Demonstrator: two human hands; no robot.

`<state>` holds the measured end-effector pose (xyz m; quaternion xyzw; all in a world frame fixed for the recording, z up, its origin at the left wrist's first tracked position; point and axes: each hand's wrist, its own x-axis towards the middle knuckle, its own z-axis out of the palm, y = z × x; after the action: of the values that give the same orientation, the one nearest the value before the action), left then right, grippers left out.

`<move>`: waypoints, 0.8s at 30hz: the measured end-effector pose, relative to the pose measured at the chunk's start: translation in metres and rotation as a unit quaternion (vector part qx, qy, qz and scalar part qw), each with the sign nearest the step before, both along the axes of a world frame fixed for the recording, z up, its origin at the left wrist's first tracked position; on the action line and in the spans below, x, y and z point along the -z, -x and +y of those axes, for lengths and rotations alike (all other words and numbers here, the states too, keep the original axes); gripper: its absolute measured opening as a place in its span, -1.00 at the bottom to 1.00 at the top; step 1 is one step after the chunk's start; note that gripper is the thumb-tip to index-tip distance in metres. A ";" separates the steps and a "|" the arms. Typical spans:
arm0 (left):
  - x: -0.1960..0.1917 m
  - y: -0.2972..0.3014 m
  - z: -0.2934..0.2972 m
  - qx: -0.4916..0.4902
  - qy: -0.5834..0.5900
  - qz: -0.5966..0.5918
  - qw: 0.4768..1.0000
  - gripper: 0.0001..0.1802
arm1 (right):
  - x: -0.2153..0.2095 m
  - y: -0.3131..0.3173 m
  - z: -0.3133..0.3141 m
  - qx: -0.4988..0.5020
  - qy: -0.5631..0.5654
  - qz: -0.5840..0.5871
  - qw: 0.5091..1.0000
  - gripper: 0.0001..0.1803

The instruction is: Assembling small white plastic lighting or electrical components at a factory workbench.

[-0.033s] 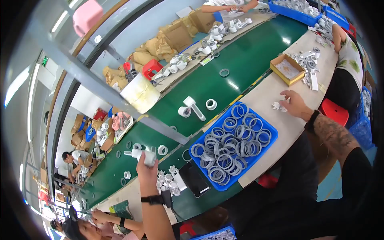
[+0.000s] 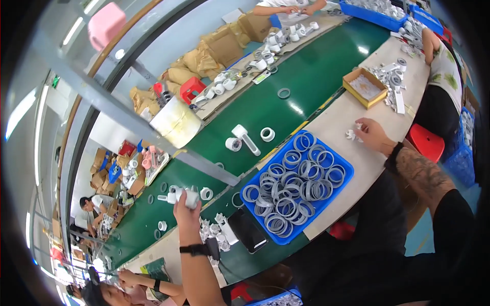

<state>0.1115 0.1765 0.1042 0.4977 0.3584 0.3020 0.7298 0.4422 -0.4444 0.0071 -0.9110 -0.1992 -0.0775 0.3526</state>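
Note:
My left hand [image 2: 188, 215] is closed around a white, rounded plastic housing [image 2: 190, 198], raised over the green belt. The housing's lower part is hidden by my fingers. On the beige worktop at the right, my right hand [image 2: 376, 136] has its fingers drawn together on small white plastic pieces [image 2: 351, 134]. Between my hands lies a blue tray [image 2: 348, 179] heaped with grey rings [image 2: 287, 206]. On the belt are a white handled part [image 2: 246, 139], a short white cylinder [image 2: 233, 144] and a white collar [image 2: 267, 134].
A black phone [image 2: 247, 230] lies left of the tray, beside more white pieces [image 2: 212, 232]. A cardboard box [image 2: 368, 103] of small pale parts stands beyond my right hand. A grey metal post [image 2: 204, 166] slants across the belt. Co-workers sit nearby; one [image 2: 109, 293] is at the lower left.
My right hand's fingers have drawn in around the small white pieces. The housing in my left hand has tilted slightly. The view has shifted a little.

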 end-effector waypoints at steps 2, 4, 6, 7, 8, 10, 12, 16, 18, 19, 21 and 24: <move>0.007 -0.037 0.007 -0.002 -0.052 0.053 0.997 -0.43 | 0.012 0.004 0.010 0.087 -0.049 0.030 0.995 -0.61; 0.014 -0.060 0.021 -0.078 -0.107 0.130 0.983 -0.20 | 0.010 0.006 0.022 0.066 -0.057 0.027 0.996 -0.59; 0.019 -0.067 0.028 -0.073 -0.130 0.100 0.984 -0.15 | -0.002 0.007 0.022 0.026 -0.047 0.045 0.998 -0.51; 0.020 -0.070 0.029 -0.076 -0.151 0.064 0.983 -0.09 | -0.001 0.005 0.021 0.028 -0.049 0.047 0.997 -0.51; 0.019 -0.092 0.008 -0.119 -0.164 0.086 0.975 -0.13 | 0.003 0.002 0.008 0.022 -0.046 0.051 0.997 -0.49; 0.009 -0.110 -0.029 -0.136 -0.216 0.093 0.962 -0.18 | 0.011 -0.003 -0.014 0.025 -0.044 0.062 0.997 -0.47; 0.009 -0.095 -0.059 -0.165 -0.336 0.064 0.925 -0.38 | 0.011 -0.006 -0.017 -0.010 -0.042 0.038 0.998 -0.38; 0.006 -0.066 -0.152 0.138 -0.509 0.052 0.848 -0.70 | 0.009 -0.017 -0.008 -0.038 -0.061 0.049 0.996 -0.28; -0.013 -0.103 -0.202 0.244 -0.448 0.116 0.852 -0.71 | 0.002 -0.024 -0.012 -0.051 -0.041 0.097 0.993 -0.24; -0.014 -0.126 -0.205 0.268 -0.496 0.134 0.815 -0.65 | 0.004 -0.025 -0.015 -0.053 -0.044 0.098 0.993 -0.24; 0.007 -0.173 -0.186 0.280 -0.569 0.190 0.749 -0.52 | 0.003 -0.026 -0.027 -0.071 -0.034 0.104 0.991 -0.25; 0.020 -0.230 -0.179 0.274 -0.523 0.316 0.743 -0.39 | 0.012 -0.031 -0.038 -0.102 -0.056 0.127 0.985 -0.23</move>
<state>0.3412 -0.0028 0.0840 0.9448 0.2025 0.0547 0.2516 0.4734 -0.4825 -0.0049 -0.8673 -0.2398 0.0636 0.4315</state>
